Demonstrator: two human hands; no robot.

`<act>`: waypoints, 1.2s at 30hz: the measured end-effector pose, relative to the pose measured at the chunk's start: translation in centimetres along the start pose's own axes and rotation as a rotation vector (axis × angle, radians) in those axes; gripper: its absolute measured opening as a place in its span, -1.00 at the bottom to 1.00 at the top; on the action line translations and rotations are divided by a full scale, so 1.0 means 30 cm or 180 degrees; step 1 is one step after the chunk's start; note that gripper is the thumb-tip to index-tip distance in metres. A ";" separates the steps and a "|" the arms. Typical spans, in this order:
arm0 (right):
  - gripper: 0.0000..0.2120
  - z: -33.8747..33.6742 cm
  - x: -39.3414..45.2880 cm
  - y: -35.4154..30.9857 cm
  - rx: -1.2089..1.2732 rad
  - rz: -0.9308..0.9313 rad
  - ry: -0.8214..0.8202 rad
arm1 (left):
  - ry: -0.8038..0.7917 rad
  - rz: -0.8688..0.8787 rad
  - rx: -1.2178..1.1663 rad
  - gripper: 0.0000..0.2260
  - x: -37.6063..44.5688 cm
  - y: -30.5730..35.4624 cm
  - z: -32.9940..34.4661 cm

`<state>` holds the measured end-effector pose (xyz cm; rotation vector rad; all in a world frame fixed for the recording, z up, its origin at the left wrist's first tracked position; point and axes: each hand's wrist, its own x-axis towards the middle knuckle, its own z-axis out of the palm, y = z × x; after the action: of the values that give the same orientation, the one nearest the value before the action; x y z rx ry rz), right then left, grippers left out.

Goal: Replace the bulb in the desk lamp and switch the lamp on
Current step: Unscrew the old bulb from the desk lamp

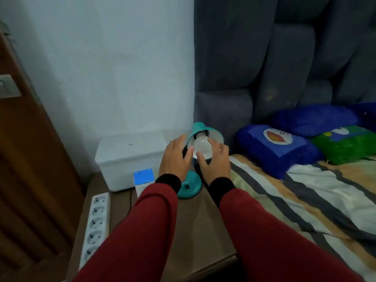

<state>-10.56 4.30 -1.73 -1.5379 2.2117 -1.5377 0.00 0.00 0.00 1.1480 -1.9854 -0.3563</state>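
A teal desk lamp stands on a brown bedside table (203,231), its round base (190,185) with a black switch facing me. The lamp's shade (198,128) is tilted up towards me, and a white bulb (202,145) sits in its socket, unlit. My right hand (215,161) has its fingers wrapped around the bulb. My left hand (176,157) grips the left rim of the shade and the neck behind it. A blue and white bulb box (143,177) lies just left of the base.
A white lidded box (130,157) stands at the back of the table against the wall. A white power strip (95,224) lies along the table's left edge, beside a wooden door (30,159). A bed with a striped cover (305,200) and blue and green pillows adjoins on the right.
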 end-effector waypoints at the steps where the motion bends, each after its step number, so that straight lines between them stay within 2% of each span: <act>1: -0.49 0.017 0.003 0.006 0.0158 0.0093 0.0058 | 0.0076 -0.0072 -0.0191 -0.59 0.010 -0.007 0.017; 11: -0.45 0.132 0.075 0.049 0.0833 0.0358 0.0399 | 0.0246 0.0214 -0.0962 -0.67 0.114 -0.088 0.125; 17: -0.50 0.141 0.089 0.061 0.0787 0.0362 0.0437 | 0.0242 0.0052 -0.0985 -0.67 0.114 -0.099 0.134; 23: -0.54 0.143 0.080 0.055 0.0480 -0.0053 0.0564 | 0.0244 0.0055 -0.1050 -0.66 0.112 -0.089 0.134; 25: -0.47 0.158 0.081 0.048 0.0652 0.0167 0.0612 | 0.0217 0.0004 -0.1081 -0.66 0.111 -0.090 0.130; 27: -0.38 0.164 0.087 0.035 0.1149 0.0794 0.0698 | 0.0153 -0.0039 -0.1156 -0.66 0.110 -0.090 0.125; 29: -0.43 0.169 0.098 0.031 0.1427 0.1227 0.0637 | 0.0088 -0.0086 -0.1207 -0.66 0.110 -0.088 0.120; 31: -0.46 0.171 0.103 0.029 0.1268 0.1158 0.0540 | 0.0091 -0.0121 -0.1162 -0.66 0.114 -0.087 0.117; 36: -0.37 0.168 0.096 0.031 0.0690 0.0579 0.0587 | 0.0087 -0.0138 -0.1201 -0.66 0.109 -0.081 0.118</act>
<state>-10.03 -1.24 -3.63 -1.1450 2.1163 -1.8523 -2.10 -4.54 -2.06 0.9480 -1.7742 -0.7006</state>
